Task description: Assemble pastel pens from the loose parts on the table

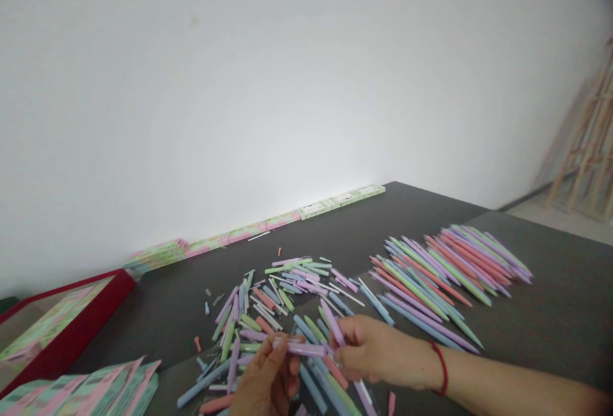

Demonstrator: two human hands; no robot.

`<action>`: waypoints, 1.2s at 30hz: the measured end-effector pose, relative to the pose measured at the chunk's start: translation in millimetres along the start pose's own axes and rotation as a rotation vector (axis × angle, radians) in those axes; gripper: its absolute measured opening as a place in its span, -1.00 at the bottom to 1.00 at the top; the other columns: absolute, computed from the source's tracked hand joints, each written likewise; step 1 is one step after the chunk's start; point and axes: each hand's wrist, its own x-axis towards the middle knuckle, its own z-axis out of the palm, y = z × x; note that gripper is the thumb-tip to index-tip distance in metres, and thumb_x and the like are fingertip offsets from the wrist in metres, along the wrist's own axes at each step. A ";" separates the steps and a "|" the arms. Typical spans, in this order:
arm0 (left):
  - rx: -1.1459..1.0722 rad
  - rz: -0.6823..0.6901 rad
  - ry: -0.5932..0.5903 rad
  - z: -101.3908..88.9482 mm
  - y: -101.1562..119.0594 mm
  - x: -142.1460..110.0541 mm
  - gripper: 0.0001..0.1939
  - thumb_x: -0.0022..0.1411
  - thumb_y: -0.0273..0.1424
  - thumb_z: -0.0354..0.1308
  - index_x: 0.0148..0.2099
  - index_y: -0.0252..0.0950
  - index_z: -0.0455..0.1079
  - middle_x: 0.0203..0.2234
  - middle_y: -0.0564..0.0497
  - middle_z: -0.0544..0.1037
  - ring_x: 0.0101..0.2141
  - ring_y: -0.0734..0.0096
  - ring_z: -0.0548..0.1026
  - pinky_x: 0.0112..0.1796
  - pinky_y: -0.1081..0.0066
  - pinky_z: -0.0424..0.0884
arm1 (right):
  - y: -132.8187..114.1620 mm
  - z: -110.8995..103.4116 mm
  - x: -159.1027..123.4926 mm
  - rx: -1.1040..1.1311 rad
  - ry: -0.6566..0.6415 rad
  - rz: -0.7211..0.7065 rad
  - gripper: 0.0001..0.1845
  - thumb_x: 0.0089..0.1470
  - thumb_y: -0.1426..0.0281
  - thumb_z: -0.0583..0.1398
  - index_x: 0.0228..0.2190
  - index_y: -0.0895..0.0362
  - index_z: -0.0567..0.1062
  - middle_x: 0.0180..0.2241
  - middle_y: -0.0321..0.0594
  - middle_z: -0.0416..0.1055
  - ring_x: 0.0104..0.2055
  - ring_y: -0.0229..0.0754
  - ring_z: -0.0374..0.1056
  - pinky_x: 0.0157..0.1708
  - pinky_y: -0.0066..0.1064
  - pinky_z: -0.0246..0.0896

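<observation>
My left hand (271, 374) is closed, its thumb and fingers pinching a light purple pen part (306, 349) that lies level and points right. A clear piece seems to sit at its left end. Just to the right, my right hand (364, 347), with a red cord at the wrist, is closed around a second purple pen part (331, 321), tilted up to the left. The two parts come close together at the right fingers; whether they touch I cannot tell. Beneath both hands spreads a loose pile of pastel pen parts (234, 314) with thin white refills (268, 315) among them.
Rows of pastel pens (431, 275) lie on the dark table (345, 231) at the right. Flat printed boxes (287, 218) line the wall. At the left are a red-edged box (96, 307) and pink-and-green packets (96, 390). A wooden rack (591, 141) stands beyond the table.
</observation>
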 end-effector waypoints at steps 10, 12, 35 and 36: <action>-0.077 0.002 0.013 -3.4 -2.3 3.3 -0.78 -0.11 -0.40 0.37 -0.43 -0.34 0.38 -0.69 0.14 0.40 -0.67 0.60 0.36 -0.65 0.63 0.26 | -8.4 -7.2 -1.7 -0.185 -0.091 -0.019 -0.87 -0.11 0.51 0.07 -0.62 0.16 0.34 -0.68 -0.43 0.19 -0.64 -0.40 0.07 -0.64 -0.59 -0.07; -0.061 0.009 -0.015 -2.8 -4.5 3.1 -0.77 -0.10 -0.38 0.37 -0.43 -0.35 0.38 -0.70 0.13 0.39 -0.68 0.62 0.35 -0.66 0.64 0.24 | -10.1 -8.5 -1.0 -0.190 -0.089 -0.037 -0.83 -0.09 0.52 0.04 -0.64 0.16 0.35 -0.68 -0.43 0.20 -0.64 -0.40 0.06 -0.65 -0.58 -0.10; -0.322 0.116 0.380 27.3 17.0 -6.4 -0.70 0.27 -0.68 -0.16 -0.37 -0.44 0.37 -0.58 -0.11 0.59 -0.59 0.46 0.55 -0.53 0.51 0.50 | 6.5 51.7 29.4 0.073 0.171 0.019 -0.89 -0.16 0.57 0.08 -0.57 0.12 0.25 -0.72 -0.49 0.20 -0.70 -0.43 0.06 -0.69 -0.63 -0.07; -0.340 0.115 0.367 29.5 17.4 -7.9 -0.68 0.27 -0.67 -0.16 -0.40 -0.45 0.38 -0.60 -0.12 0.58 -0.60 0.45 0.55 -0.52 0.50 0.50 | 4.3 55.3 32.2 0.111 0.169 0.019 -0.89 -0.15 0.57 0.07 -0.55 0.12 0.26 -0.73 -0.50 0.20 -0.72 -0.44 0.04 -0.70 -0.63 -0.07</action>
